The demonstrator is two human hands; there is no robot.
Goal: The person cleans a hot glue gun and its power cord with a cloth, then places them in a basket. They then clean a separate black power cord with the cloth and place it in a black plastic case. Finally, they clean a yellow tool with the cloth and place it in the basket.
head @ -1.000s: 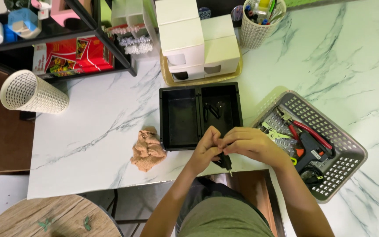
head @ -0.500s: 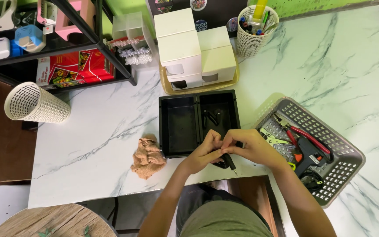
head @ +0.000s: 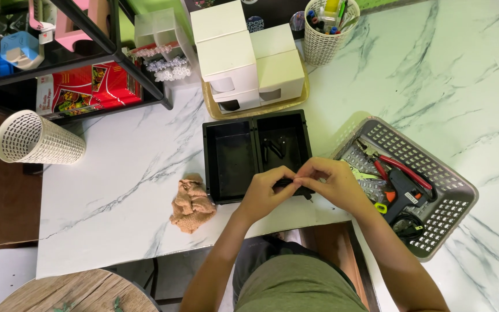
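My left hand (head: 264, 193) and my right hand (head: 331, 184) meet over the near edge of an open black case (head: 232, 153) on the white marble table. Together they pinch a small dark object (head: 289, 182) between the fingertips; its exact shape is mostly hidden by my fingers. Inside the case's right half lie a few small black parts (head: 274, 147). The left half looks bare.
A crumpled tan cloth (head: 191, 203) lies left of the case. A grey basket (head: 455, 199) with red pliers and a glue gun sits at right. White drawer boxes (head: 248, 55) on a tray, a pen cup (head: 330, 26) and a tipped white mesh cup (head: 38, 140) stand around.
The view has shifted slightly, so the table things sit lower in frame. My hands stay together on the small dark object over the case's near edge.
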